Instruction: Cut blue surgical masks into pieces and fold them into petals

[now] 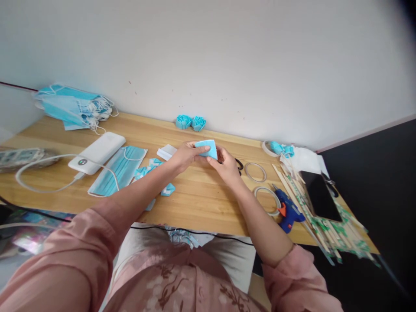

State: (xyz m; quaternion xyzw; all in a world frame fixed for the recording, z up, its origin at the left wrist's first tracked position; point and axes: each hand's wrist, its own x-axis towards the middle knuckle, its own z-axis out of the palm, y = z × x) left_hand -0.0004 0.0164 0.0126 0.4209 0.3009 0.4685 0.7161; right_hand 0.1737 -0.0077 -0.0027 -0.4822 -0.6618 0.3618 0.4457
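Between my two hands is a small blue square of mask fabric, held above the middle of the wooden table. My left hand pinches its left side with the thumb on top. My right hand grips the lower right edge, thumb against the fabric. Black scissor handles show partly behind my right hand. Left of my hands lie a folded white piece and several small folded blue pieces, some hidden by my left forearm. Two blue fabric roses sit by the wall.
At left are a pile of face masks, a white power bank with its cable, and a flat mask. On the right are tape rolls, a blue glue gun, wooden sticks and a phone. A wall rises behind.
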